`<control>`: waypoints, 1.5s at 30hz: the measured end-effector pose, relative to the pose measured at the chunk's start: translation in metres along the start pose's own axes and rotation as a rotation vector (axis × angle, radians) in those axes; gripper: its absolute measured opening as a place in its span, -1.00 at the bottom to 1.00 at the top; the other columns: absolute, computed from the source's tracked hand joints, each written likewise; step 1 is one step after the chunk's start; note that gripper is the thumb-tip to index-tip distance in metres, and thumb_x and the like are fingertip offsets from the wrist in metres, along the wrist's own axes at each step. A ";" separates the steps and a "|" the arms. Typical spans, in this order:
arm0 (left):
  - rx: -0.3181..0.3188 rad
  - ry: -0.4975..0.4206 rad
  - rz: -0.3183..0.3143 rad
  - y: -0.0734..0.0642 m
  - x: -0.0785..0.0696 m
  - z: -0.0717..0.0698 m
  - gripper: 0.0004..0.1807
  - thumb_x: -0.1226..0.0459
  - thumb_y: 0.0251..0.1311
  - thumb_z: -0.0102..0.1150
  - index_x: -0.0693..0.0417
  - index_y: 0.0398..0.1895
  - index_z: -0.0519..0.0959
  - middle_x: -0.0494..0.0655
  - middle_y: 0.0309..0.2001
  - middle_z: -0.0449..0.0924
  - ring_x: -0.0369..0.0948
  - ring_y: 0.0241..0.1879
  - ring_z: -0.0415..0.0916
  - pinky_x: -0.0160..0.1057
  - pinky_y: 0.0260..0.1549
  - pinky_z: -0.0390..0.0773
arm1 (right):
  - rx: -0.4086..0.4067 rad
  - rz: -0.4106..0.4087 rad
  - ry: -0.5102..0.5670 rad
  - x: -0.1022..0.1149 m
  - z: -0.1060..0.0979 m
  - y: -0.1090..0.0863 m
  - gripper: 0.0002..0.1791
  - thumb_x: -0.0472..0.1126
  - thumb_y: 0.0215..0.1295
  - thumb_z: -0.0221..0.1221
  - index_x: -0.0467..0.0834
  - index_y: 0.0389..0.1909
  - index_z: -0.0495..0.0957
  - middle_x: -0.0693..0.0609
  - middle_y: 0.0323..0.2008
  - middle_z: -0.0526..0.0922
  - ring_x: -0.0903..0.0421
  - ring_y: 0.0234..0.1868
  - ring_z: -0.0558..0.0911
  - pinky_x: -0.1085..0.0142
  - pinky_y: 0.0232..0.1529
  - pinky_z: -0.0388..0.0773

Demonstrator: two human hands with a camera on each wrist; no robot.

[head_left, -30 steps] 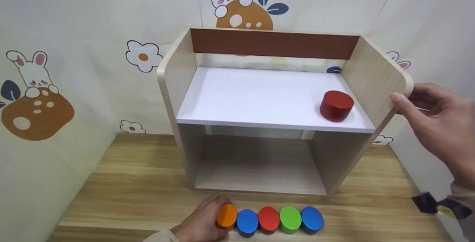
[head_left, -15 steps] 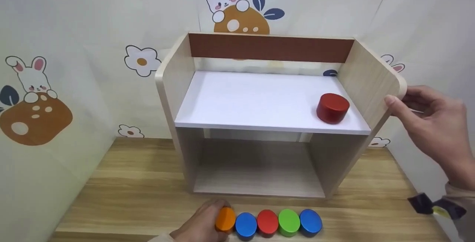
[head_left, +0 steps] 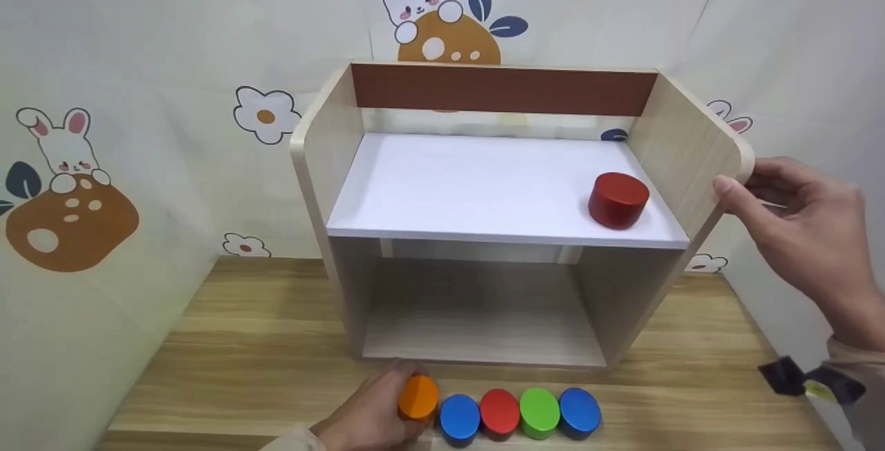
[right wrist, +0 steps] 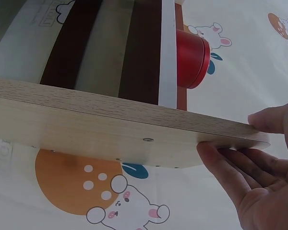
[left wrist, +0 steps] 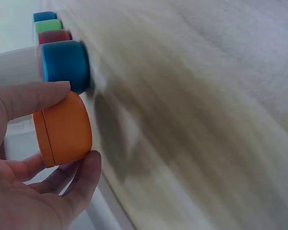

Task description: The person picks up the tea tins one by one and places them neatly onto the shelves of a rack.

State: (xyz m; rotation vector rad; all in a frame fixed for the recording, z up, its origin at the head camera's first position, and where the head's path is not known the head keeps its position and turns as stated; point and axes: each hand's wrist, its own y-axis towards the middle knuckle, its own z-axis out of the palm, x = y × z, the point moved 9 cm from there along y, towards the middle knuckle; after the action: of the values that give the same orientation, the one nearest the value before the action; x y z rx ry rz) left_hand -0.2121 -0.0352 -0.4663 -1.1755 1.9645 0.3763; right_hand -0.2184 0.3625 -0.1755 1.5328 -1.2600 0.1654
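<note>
My left hand [head_left: 373,406] grips an orange round tin [head_left: 418,398] with a seam near its end, thumb on one side and fingers on the other. In the left wrist view the orange tin [left wrist: 65,129] appears held just off the tabletop, beside a blue tin [left wrist: 66,66]. My right hand [head_left: 816,236] pinches the front edge of the right side panel [head_left: 691,153] of a small wooden shelf unit. The right wrist view has the thumb on the panel's inner face and the fingers outside. A dark red tin [head_left: 619,200] stands at the right of the white shelf [head_left: 477,181].
Right of the orange tin, a blue tin [head_left: 460,418], a red tin [head_left: 499,411], a green tin [head_left: 539,411] and another blue tin [head_left: 579,411] stand in a row on the wooden table [head_left: 228,361]. Behind the unit is a wall covering with printed rabbits.
The orange tin has risen slightly in my left hand and come away from the row. My right hand keeps its hold on the panel. The head view has tilted a little.
</note>
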 end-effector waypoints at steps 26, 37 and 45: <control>-0.038 0.154 0.181 -0.016 -0.105 -0.062 -0.41 0.27 -0.12 0.58 0.05 0.04 0.53 -0.22 -0.08 0.58 -0.22 -0.14 0.51 -0.19 -0.04 0.60 | -0.002 0.001 -0.034 0.000 0.000 0.000 -0.78 -0.39 0.24 0.35 -0.35 -0.11 0.67 0.34 -0.33 0.70 0.43 -0.28 0.70 0.60 -0.22 0.55; -0.066 0.189 0.245 -0.016 -0.155 -0.094 -0.43 0.26 -0.10 0.61 0.06 0.00 0.52 -0.19 -0.14 0.57 -0.19 -0.17 0.51 -0.21 -0.14 0.59 | 0.002 0.022 -0.015 -0.001 0.000 0.000 -0.80 -0.38 0.24 0.35 -0.33 -0.12 0.69 0.32 -0.33 0.72 0.42 -0.26 0.70 0.59 -0.20 0.56; -0.081 0.218 0.252 -0.015 -0.181 -0.110 -0.44 0.29 -0.10 0.59 0.08 -0.01 0.53 -0.17 -0.13 0.58 -0.16 -0.15 0.49 -0.13 -0.11 0.55 | 0.008 0.022 -0.013 -0.002 0.000 0.001 -0.79 -0.38 0.25 0.35 -0.32 -0.10 0.69 0.33 -0.33 0.72 0.43 -0.25 0.70 0.58 -0.21 0.56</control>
State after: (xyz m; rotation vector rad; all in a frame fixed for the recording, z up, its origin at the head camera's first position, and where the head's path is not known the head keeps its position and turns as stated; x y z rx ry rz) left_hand -0.2072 -0.0005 -0.2570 -1.0568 2.3167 0.4784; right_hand -0.2197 0.3634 -0.1761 1.5294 -1.2880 0.1752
